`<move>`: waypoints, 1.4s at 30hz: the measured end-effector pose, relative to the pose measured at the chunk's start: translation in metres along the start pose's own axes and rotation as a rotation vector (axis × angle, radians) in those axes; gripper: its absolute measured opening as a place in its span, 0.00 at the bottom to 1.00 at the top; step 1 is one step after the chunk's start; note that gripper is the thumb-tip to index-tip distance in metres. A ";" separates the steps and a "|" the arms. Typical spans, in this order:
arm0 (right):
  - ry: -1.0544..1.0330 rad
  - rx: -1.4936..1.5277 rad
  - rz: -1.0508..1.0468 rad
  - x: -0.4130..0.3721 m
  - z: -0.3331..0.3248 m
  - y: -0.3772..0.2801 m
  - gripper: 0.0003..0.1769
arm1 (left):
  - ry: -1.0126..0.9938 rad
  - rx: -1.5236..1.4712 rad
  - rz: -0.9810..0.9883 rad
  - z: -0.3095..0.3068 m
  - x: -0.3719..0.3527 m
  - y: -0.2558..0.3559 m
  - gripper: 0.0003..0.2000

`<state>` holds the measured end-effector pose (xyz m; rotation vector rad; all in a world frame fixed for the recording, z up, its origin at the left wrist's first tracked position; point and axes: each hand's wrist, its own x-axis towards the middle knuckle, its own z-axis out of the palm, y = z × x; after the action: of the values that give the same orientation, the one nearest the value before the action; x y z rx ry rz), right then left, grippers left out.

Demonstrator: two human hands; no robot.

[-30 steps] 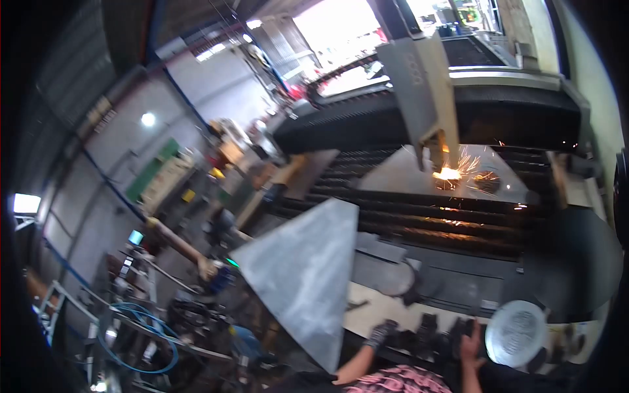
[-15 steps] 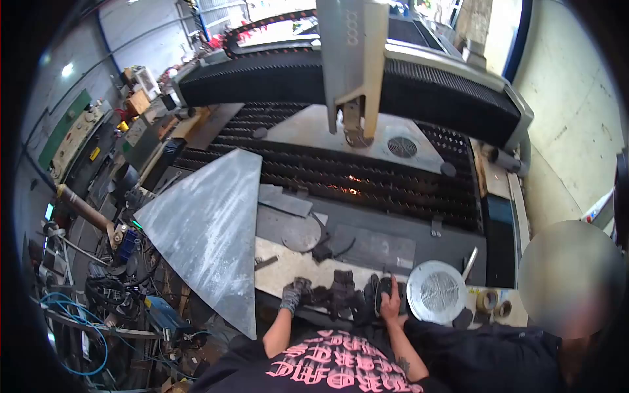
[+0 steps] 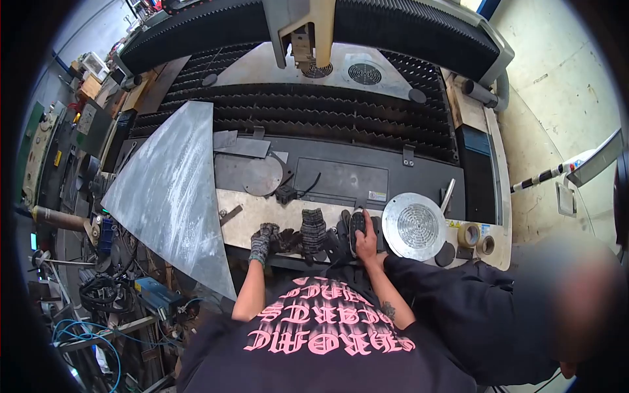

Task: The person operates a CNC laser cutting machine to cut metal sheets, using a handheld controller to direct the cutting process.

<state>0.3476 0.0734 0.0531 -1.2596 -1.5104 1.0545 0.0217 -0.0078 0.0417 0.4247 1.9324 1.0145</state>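
Observation:
My left hand (image 3: 263, 243), in a grey knit glove, rests at the front edge of the machine, fingers laid out beside a dark, crumpled glove (image 3: 287, 242). A grey striped knit glove (image 3: 313, 231) lies to its right. My bare right hand (image 3: 368, 242) is closed around a black handheld remote control (image 3: 356, 226), with the thumb across its face. Just right of that hand, a round metal disc with a slotted pattern (image 3: 397, 219) lies on the ledge. Dark items between the striped glove and the remote are hard to make out.
A large triangular metal sheet (image 3: 171, 190) juts out at left. The cutting head (image 3: 303, 49) stands over a cut plate (image 3: 262, 67) on toothed slats (image 3: 308, 108). Tape rolls (image 3: 468, 234) sit at right, near another person's dark sleeve (image 3: 452, 288). Cables and tools crowd the left.
The view has tilted down and shifted right. Sparks glowing among the slats earlier no longer show. My right hand still grips the remote control; my left hand stays by the gloves.

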 end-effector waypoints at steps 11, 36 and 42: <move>-0.002 -0.001 0.038 -0.001 0.003 0.027 0.38 | -0.118 -0.159 0.010 0.000 0.028 -0.032 0.20; -0.037 -0.024 0.030 -0.001 0.002 0.001 0.37 | -0.057 -0.139 0.104 0.000 0.034 -0.048 0.19; -0.032 0.002 0.024 -0.001 0.003 0.005 0.37 | -0.110 -0.196 0.002 -0.003 0.037 -0.051 0.18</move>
<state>0.3458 0.0730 0.0477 -1.2678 -1.5208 1.0961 0.0035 -0.0163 -0.0181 0.3632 1.7162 1.1462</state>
